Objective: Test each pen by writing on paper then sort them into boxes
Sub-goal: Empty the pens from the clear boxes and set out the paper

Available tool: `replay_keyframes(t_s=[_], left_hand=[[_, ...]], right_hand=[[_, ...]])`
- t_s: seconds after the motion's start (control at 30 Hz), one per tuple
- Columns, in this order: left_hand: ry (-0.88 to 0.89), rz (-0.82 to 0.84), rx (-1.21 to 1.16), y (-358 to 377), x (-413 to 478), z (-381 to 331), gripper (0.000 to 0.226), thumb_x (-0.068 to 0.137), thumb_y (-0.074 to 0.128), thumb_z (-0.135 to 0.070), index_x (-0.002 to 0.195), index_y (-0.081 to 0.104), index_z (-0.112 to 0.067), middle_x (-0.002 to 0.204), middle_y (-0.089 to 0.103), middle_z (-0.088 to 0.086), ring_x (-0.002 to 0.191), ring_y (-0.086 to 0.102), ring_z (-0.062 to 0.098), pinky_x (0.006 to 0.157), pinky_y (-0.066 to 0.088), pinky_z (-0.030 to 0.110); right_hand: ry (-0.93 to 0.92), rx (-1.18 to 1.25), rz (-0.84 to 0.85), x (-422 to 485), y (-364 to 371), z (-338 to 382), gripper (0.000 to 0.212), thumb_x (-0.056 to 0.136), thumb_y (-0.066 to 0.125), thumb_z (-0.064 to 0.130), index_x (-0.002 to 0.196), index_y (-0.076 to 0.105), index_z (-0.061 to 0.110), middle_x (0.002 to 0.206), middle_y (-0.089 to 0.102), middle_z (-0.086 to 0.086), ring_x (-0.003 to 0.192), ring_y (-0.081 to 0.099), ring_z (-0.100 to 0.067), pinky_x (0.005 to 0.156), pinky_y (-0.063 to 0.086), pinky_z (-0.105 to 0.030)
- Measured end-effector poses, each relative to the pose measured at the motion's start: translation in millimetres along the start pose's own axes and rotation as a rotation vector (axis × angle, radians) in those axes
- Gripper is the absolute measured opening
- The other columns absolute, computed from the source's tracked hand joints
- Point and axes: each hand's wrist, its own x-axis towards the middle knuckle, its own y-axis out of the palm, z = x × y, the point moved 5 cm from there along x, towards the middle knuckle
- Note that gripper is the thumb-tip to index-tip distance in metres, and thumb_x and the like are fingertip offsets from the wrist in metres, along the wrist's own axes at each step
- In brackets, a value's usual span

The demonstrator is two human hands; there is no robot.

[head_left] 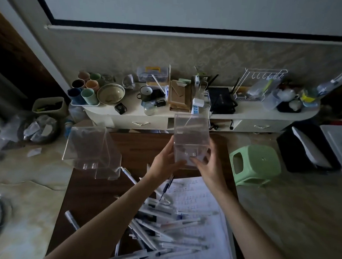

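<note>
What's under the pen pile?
Pens lie partly on written paper, partly on the dark table. Much of the paper's left edge is hidden beneath them.

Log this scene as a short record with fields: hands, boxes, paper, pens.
Left hand: grips tall clear plastic box, left side
Right hand: grips same box, right side
Second clear plastic box: on dark wooden table, left, untouched
Lined white paper sheet: on table, right
White plastic pens: loose pile, partly overlapping that sheet

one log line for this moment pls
left hand: holds clear box | right hand: same box | second box: on table | pens: piled on paper
</note>
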Motion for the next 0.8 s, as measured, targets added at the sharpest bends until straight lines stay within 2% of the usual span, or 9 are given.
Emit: replay_keyframes(t_s=[0.1, 0.2, 0.27, 0.37, 0.47, 0.57, 0.63, 0.7, 0.8], left_hand=[[0.071, -0.101, 0.13, 11.4, 18.0, -1.9, 0.061, 0.09, 0.059, -0.011, 0.121, 0.044, -0.061, 0.092, 0.07, -0.017, 0.087, 0.065, -0.002, 0.07, 0.053, 0.019], [0.074, -0.152, 0.201, 19.1, 27.0, 5.4, 0.064, 0.091, 0.056, -0.009, 0.11, 0.043, -0.069, 0.085, 0.067, -0.021, 0.083, 0.065, -0.001, 0.069, 0.055, 0.024], [0.072, -0.168, 0.231, 18.7, 29.8, 12.9, 0.079, 0.086, 0.059, -0.004, 0.116, 0.032, -0.072, 0.089, 0.066, -0.021, 0.081, 0.065, 0.0, 0.071, 0.056, 0.028], [0.073, -0.164, 0.184, 13.9, 37.7, 24.2, 0.08, 0.086, 0.058, -0.001, 0.132, 0.029, -0.059, 0.1, 0.067, -0.009, 0.084, 0.066, 0.007, 0.072, 0.056, 0.032], [-0.008, -0.07, 0.191, 11.1, 47.1, 31.3, 0.062, 0.087, 0.056, 0.0, 0.141, 0.035, -0.023, 0.1, 0.064, -0.01, 0.095, 0.065, 0.016, 0.076, 0.057, 0.032], [-0.031, 0.002, 0.219, 12.1, 31.8, 45.4, 0.06, 0.084, 0.064, -0.019, 0.137, 0.037, -0.02, 0.119, 0.06, 0.002, 0.111, 0.058, 0.023, 0.09, 0.051, 0.044], [-0.114, -0.009, 0.503, 12.2, -0.9, 68.7, 0.073, 0.086, 0.062, -0.032, 0.147, 0.024, -0.019, 0.145, 0.039, 0.007, 0.132, 0.037, 0.024, 0.109, 0.032, 0.042], [-0.053, 0.002, 0.897, 13.9, -49.7, 87.9, 0.073, 0.092, 0.049, -0.044, 0.149, 0.008, -0.021, 0.155, 0.013, 0.0, 0.143, 0.011, 0.019, 0.115, 0.014, 0.038], [0.138, 0.058, 1.117, 22.6, -123.5, 118.3, 0.065, 0.092, 0.03, -0.059, 0.146, 0.023, -0.023, 0.152, 0.019, 0.006, 0.141, 0.014, 0.023, 0.114, 0.012, 0.046]], right_hand=[[-0.042, -0.014, -0.038, 11.3, -8.9, -13.1, 0.076, 0.078, 0.072, 0.015, 0.135, 0.031, 0.046, 0.129, 0.049, -0.004, 0.12, 0.049, -0.003, 0.092, 0.047, -0.016], [-0.07, -0.04, -0.053, 20.3, -16.9, -25.4, 0.077, 0.081, 0.067, -0.004, 0.126, 0.03, 0.047, 0.121, 0.047, -0.001, 0.11, 0.046, 0.019, 0.085, 0.043, -0.005], [-0.072, -0.079, -0.032, 26.4, -17.0, -33.5, 0.078, 0.08, 0.069, 0.0, 0.132, 0.03, 0.043, 0.122, 0.046, 0.006, 0.113, 0.045, 0.016, 0.088, 0.042, -0.006], [-0.074, -0.111, -0.007, 33.7, -14.2, -41.8, 0.079, 0.08, 0.071, 0.008, 0.144, 0.028, 0.027, 0.13, 0.045, 0.009, 0.122, 0.044, 0.003, 0.093, 0.043, -0.012], [-0.001, -0.074, 0.026, 37.8, -10.8, -53.9, 0.071, 0.083, 0.069, 0.009, 0.143, 0.032, 0.021, 0.138, 0.045, 0.0, 0.128, 0.043, -0.01, 0.101, 0.044, -0.027], [0.195, -0.127, 0.06, 13.8, -5.6, -81.5, 0.068, 0.088, 0.064, 0.01, 0.145, 0.027, 0.014, 0.144, 0.038, -0.006, 0.135, 0.035, -0.019, 0.107, 0.032, -0.027], [0.233, -0.286, 0.068, -26.7, 0.1, -96.3, 0.063, 0.094, 0.055, 0.029, 0.146, 0.025, 0.01, 0.148, 0.033, -0.009, 0.138, 0.03, -0.022, 0.106, 0.028, -0.023], [0.051, -0.544, 0.119, -76.7, 14.9, -100.0, 0.065, 0.095, 0.035, 0.055, 0.145, 0.03, 0.013, 0.15, 0.033, -0.007, 0.141, 0.026, -0.02, 0.114, 0.024, -0.033], [-0.174, -0.825, 0.253, -139.2, 42.7, -111.8, 0.059, 0.097, 0.025, 0.056, 0.144, 0.032, 0.021, 0.154, 0.027, -0.002, 0.143, 0.015, -0.015, 0.117, 0.008, -0.037]])
